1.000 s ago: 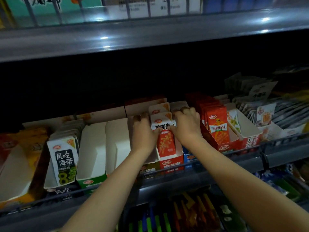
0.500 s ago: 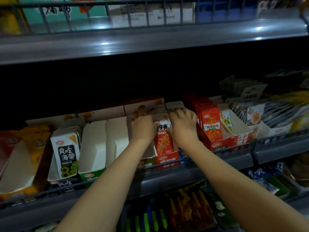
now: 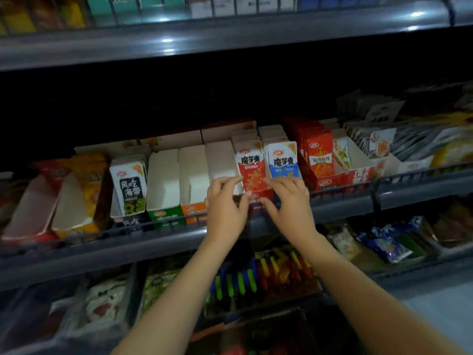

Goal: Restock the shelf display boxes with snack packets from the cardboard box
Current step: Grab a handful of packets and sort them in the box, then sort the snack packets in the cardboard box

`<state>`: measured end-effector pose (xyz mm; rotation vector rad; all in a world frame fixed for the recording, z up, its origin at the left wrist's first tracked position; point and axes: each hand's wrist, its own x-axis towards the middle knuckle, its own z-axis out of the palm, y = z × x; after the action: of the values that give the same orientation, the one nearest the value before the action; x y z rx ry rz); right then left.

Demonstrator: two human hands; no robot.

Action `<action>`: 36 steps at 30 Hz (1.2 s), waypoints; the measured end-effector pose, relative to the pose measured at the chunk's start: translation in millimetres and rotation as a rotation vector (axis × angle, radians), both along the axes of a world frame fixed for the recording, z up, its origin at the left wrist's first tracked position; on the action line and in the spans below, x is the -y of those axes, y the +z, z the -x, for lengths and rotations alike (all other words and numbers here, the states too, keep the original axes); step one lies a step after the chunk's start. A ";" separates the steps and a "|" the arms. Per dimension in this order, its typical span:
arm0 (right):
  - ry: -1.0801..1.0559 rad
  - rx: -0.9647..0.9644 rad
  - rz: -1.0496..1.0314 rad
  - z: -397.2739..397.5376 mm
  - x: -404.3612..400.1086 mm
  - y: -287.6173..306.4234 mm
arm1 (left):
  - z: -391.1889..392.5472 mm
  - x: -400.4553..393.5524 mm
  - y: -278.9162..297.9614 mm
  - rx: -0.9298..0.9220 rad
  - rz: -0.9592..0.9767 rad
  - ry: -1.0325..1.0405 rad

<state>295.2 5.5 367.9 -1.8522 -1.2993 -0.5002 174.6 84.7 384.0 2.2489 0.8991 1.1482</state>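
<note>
Both of my hands sit at the shelf rail (image 3: 340,192), left hand (image 3: 225,203) and right hand (image 3: 290,201) with fingers loosely spread, holding nothing, just below the red snack packets (image 3: 249,166) and blue snack packets (image 3: 284,161) upright in their display boxes. Two empty white boxes (image 3: 176,172) stand beside my left, then the black seaweed packets (image 3: 129,184); the red spicy packets (image 3: 320,155) crowd my right.

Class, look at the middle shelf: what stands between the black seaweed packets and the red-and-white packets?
In the head view, three display boxes showing bare white card stand between the black seaweed packets and the red-and-white packets.
</note>
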 end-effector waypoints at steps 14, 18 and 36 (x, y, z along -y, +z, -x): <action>0.085 -0.540 0.441 98.2 100.7 -201.4 | 109.7 94.3 -205.5 -0.143 0.546 0.067; 0.079 -0.671 0.665 110.5 113.7 -259.5 | 124.9 101.2 -264.2 -0.245 0.843 0.120; 0.002 -1.250 0.995 144.0 113.7 -440.2 | 154.1 109.1 -435.5 -0.490 0.977 0.365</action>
<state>151.1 -108.2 -72.2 -2.1893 -0.6093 1.3736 20.5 -24.4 -51.6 1.5523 1.6549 0.1229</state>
